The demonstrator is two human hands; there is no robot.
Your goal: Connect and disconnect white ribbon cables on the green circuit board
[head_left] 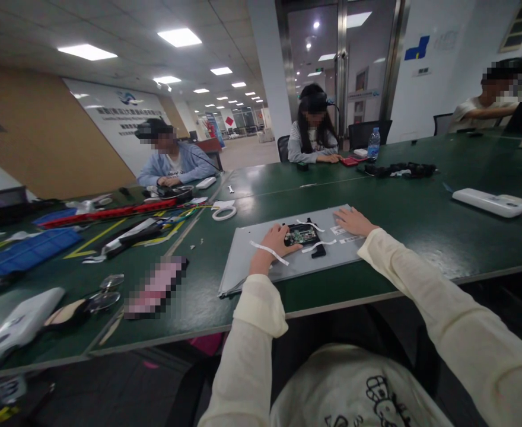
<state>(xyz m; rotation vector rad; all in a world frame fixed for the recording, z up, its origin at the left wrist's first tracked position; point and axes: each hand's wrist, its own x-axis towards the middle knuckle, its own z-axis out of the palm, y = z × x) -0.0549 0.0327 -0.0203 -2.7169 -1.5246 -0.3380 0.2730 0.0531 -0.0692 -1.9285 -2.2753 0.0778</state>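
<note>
A grey flat panel (252, 264) lies on the green table (376, 255) in front of me. At its middle sits a small green circuit board in a black frame (302, 235), with white tape strips (318, 244) around it. My left hand (273, 243) rests on the panel just left of the board, fingers curled against its edge, and a white strip (267, 252) lies across the hand. My right hand (353, 221) lies flat and open on the panel to the right of the board, holding nothing.
A white tape roll (223, 212) lies beyond the panel. A white device (489, 202) sits at the right, black gear (398, 170) and a water bottle (374, 144) farther back. Tools and cables (110, 219) crowd the left table. Three other people sit around the tables.
</note>
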